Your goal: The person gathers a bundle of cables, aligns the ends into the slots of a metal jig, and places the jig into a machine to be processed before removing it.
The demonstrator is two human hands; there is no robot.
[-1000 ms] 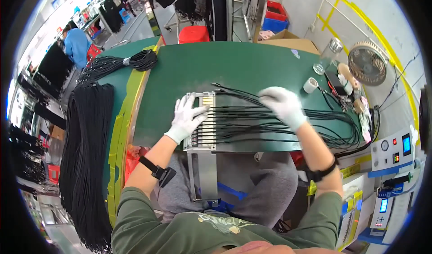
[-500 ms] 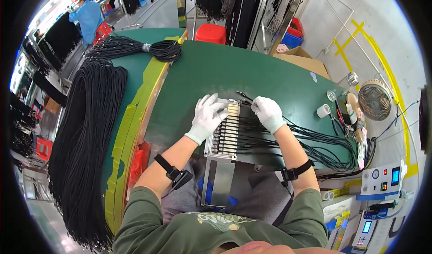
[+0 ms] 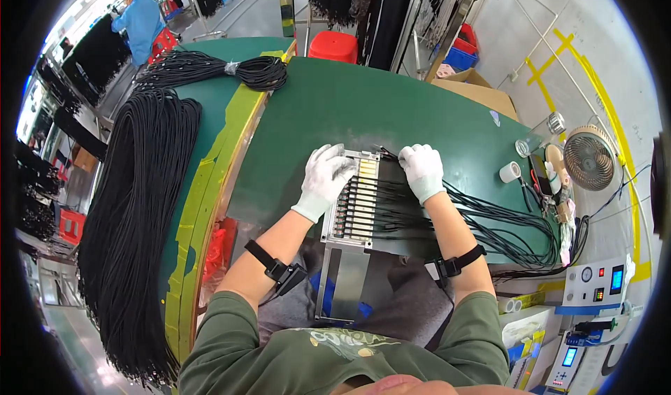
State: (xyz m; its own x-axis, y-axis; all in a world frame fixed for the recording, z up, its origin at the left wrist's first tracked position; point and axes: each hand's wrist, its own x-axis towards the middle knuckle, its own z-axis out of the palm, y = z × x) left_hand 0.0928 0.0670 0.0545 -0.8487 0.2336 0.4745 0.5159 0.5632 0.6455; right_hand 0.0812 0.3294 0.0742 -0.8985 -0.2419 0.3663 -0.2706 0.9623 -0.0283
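A metal fixture (image 3: 355, 241) with a row of pale slots lies upright before me, its near end past the table's front edge. Black cables (image 3: 395, 212) sit side by side in most slots and trail right; the top slots hold none. My left hand (image 3: 326, 180), in a white glove, lies over the fixture's upper left side with fingers drawn together; what the fingertips pinch is hidden. My right hand (image 3: 422, 171), gloved too, is closed on a black cable just right of the fixture. That cable's plug end (image 3: 384, 150) points up and left beside the top slots.
A thick hank of black cables (image 3: 143, 206) hangs at the left, with a tied bundle (image 3: 262, 73) behind it. Yellow tape (image 3: 210, 178) covers a table ledge. A fan (image 3: 588, 159), a glass jar (image 3: 542, 135), a white roll (image 3: 509, 172) and pliers (image 3: 529, 194) stand at the right.
My left hand's fingers have drawn closer together over the fixture. My right hand has turned and shifted slightly, the cable still in it. The whole view has moved a little.
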